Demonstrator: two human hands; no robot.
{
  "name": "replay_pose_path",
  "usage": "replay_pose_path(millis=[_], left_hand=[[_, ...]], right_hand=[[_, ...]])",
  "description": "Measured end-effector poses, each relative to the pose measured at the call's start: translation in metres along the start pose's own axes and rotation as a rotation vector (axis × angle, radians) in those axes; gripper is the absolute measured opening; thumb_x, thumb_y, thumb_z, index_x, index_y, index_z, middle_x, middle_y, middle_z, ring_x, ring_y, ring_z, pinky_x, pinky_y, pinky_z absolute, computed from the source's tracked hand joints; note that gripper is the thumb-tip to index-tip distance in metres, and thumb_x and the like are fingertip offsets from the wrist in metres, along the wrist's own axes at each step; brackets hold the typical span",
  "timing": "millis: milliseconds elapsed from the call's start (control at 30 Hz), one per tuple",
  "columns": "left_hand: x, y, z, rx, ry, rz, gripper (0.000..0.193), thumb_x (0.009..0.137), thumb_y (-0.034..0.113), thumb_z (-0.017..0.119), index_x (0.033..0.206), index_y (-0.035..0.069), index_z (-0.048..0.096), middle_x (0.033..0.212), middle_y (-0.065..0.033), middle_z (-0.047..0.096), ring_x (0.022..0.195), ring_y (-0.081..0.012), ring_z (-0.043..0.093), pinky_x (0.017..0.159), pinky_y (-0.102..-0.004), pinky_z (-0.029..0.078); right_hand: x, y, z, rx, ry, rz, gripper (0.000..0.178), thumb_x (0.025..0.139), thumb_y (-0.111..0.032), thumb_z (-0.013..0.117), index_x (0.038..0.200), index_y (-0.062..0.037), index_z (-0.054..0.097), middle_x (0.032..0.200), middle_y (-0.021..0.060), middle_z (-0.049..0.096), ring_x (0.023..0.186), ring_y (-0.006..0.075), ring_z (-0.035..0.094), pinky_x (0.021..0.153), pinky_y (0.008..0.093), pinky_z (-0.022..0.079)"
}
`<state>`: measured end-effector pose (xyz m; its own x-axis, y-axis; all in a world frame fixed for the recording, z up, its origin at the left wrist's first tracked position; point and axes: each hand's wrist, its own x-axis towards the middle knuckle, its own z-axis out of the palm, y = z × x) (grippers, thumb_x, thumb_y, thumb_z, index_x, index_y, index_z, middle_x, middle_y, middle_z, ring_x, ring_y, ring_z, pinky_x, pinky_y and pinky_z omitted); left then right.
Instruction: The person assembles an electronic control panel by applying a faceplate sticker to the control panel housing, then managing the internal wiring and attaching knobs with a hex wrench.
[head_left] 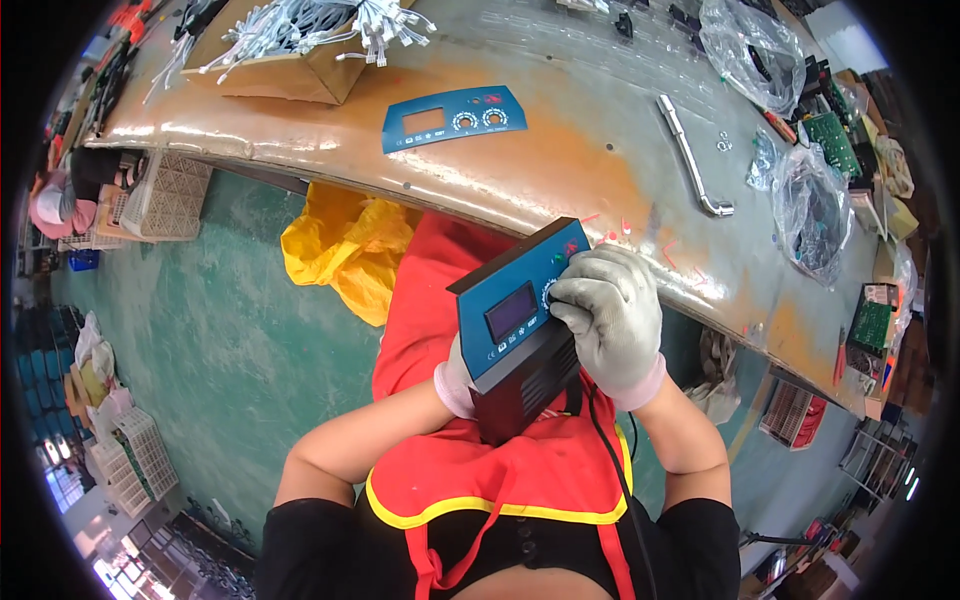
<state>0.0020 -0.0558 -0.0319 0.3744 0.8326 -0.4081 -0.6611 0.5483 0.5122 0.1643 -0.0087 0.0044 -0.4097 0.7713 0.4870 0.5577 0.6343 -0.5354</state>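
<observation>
- right hand [610, 315]: gloved, fingers curled, pressing down on top of the held unit, wrist bent, forearm bare, coming up from lower right
- left hand [457, 385]: gloved, mostly hidden under the unit, supporting from below, forearm bare, elbow bent

gloves [612, 315]: knit cloth; panel [520, 300]: glossy plastic; pipe [690, 155]: shiny metal

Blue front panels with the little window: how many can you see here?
2: one blue panel lies loose on the workbench; the other is on the black box held in both gloved hands. More may be hidden.
</observation>
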Motion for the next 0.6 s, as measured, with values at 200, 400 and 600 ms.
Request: replay_pose_path(millis=[200, 400, 600], left_hand=[[0.026, -0.017, -0.043, 0.335, -0.254, 0.25, 0.036, 0.093, 0.011, 0.052, 0.127, 0.001, 0.048, 0.119, -0.0101, 0.058, 0.106, -0.0159, 0.058, 0.091, -0.0278, 0.048], [0.026, -0.001, -0.024, 0.485, -0.25, 0.228, 0.038, 0.092, 0.007, 0.053, 0.129, 0.002, 0.047, 0.122, -0.0089, 0.056, 0.109, -0.0171, 0.056, 0.093, -0.0302, 0.046], [0.033, 0.008, -0.013, 0.507, -0.252, 0.134, 0.044, 0.095, 0.012, 0.05, 0.136, 0.003, 0.039, 0.133, -0.0093, 0.047, 0.123, -0.0177, 0.045, 0.102, -0.0312, 0.039]], right_hand=[[0.006, 0.004, 0.0, 0.042, 0.066, 0.03, 0.025, 0.062, -0.01, 0.074, 0.084, -0.0094, 0.062, 0.082, 0.0067, 0.062, 0.083, 0.0284, 0.06, 0.078, 0.041, 0.045], [-0.001, 0.011, 0.001, 0.022, 0.012, 0.079, 0.019, 0.065, -0.012, 0.073, 0.081, -0.0088, 0.063, 0.087, 0.0062, 0.062, 0.087, 0.0266, 0.06, 0.081, 0.0394, 0.045], [-0.002, 0.003, 0.001, -0.015, 0.072, 0.073, 0.023, 0.065, -0.013, 0.075, 0.084, -0.0112, 0.063, 0.089, 0.0035, 0.061, 0.088, 0.0257, 0.059, 0.08, 0.0393, 0.045]])
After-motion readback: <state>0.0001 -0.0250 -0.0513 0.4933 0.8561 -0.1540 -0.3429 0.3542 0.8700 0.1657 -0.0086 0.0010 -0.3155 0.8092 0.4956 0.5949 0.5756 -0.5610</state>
